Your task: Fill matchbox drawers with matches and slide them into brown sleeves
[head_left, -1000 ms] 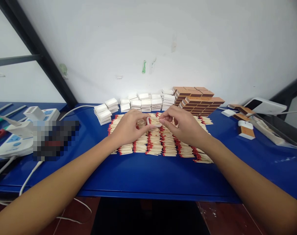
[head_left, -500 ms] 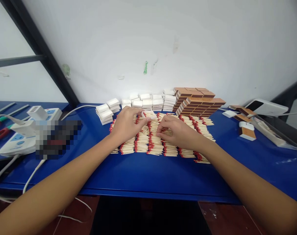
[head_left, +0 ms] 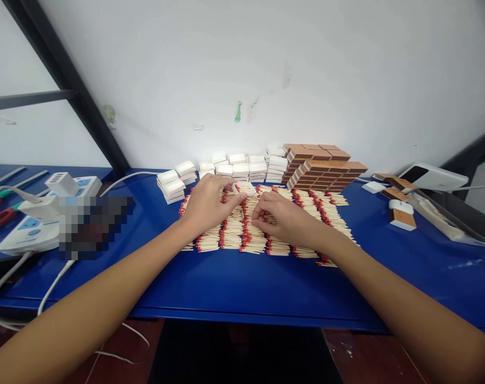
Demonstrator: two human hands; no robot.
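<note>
Two bare hands are at work over a blue table, and from where I stand the small white tray sits between them, toward the back of the spread-out matches, with some matchsticks showing inside it. The left hand has its thumb and forefinger parted only by the tray, pinching it lightly at its left end. The right hand is nearest the matches just in front of the tray, its fingertips drawn close together; I can't tell from here whether a stick is caught between them. That tray looks like thin card, so I'd judge it very light, a little springy and easily crushed; its end walls or outer long sides seem the places to take it, gently, with the open top kept level so nothing spills. The matchsticks look light, stiff and dry, apt to roll or snap, and are probably best picked up by the pale wood, clear of the red heads. White boxes stand stacked behind, beside a brick-like pile of brown matchboxes. A second ago the tray was nearer the person, held up between both hands with the right fingertips at its other end; now it is farther back, and the right hand has left it for the matches.
</note>
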